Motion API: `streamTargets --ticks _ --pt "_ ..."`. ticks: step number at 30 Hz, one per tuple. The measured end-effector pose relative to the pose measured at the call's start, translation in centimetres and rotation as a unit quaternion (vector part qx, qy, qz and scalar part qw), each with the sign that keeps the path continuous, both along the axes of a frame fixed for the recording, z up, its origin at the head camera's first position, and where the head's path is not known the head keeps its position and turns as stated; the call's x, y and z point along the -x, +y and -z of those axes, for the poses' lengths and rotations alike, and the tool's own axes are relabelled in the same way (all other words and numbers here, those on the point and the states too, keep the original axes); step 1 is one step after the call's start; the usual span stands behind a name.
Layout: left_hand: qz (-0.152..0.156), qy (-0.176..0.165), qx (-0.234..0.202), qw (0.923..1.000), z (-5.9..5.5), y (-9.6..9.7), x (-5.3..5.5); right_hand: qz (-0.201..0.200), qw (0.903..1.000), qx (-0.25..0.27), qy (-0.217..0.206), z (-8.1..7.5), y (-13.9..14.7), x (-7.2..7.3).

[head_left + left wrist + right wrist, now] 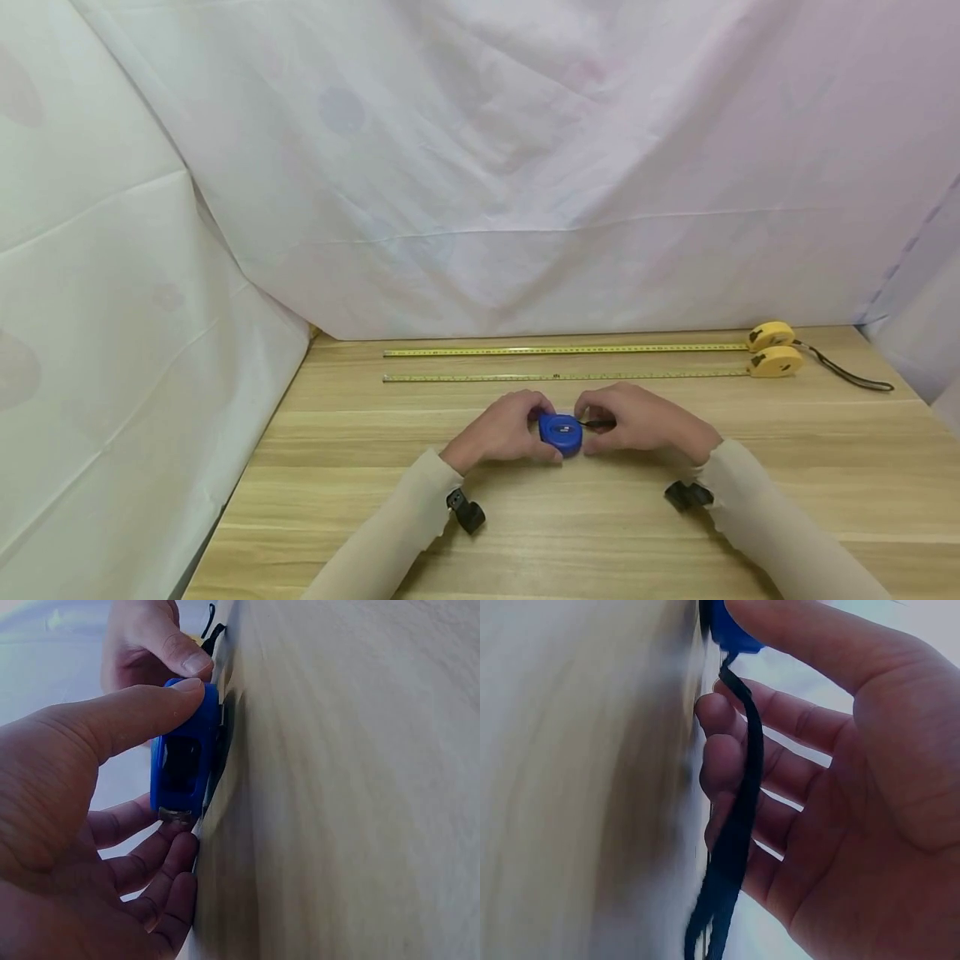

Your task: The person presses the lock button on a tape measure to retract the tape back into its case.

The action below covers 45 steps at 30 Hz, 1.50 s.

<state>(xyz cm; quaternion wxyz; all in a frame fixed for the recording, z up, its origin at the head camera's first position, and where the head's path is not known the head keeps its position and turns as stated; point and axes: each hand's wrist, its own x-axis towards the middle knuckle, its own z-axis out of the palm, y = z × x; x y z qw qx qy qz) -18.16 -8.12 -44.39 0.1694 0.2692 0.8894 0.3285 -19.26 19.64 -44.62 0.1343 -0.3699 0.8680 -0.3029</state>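
A blue tape measure [561,434] lies flat on the table between the two hands. My left hand [513,427] holds it from the left, the thumb on the near edge and the fingers round the far side. In the left wrist view, the metal hook [175,815] shows at the mouth of the case, its blade drawn in. From the other end my right hand [637,418] grips the case with thumb and curled fingers. A black wrist strap [739,825] runs from that end past the right palm.
Two yellow tape measures lie at the back right, the farther one [771,335] just behind the nearer one [776,362]. Their blades, an upper [562,350] and a lower [562,377], stretch left, nearly parallel. A dark strap [843,367] trails right. White cloth [480,167] hangs behind the table.
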Motion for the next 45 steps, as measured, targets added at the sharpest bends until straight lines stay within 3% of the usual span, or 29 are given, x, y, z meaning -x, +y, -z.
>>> streamTargets --ticks 9,19,27,33,38,45 --pt "-0.023 -0.025 0.007 0.9994 -0.4 -1.6 0.0 0.015 0.9997 -0.017 -0.008 0.2 2.2 0.4" --pt "-0.026 -0.048 -0.014 0.9984 -0.4 -4.2 0.7 0.042 0.9989 -0.008 -0.016 -0.1 5.4 0.0" --pt "-0.035 -0.026 -0.045 0.9981 -0.7 -7.0 1.2 0.075 0.9971 0.007 -0.012 -0.5 8.6 -0.5" --pt "-0.098 -0.021 -0.096 0.9903 -1.7 -10.7 1.7 0.116 0.9906 0.036 0.061 -0.9 12.3 -0.9" --pt "-0.158 0.001 -0.107 0.9817 -2.5 -14.0 2.1 0.185 0.9705 0.046 0.147 -1.4 15.4 -0.8" --pt "-0.236 0.040 -0.094 0.9663 -2.6 -18.2 2.5 0.260 0.9483 0.051 0.175 -1.6 19.8 -0.8"
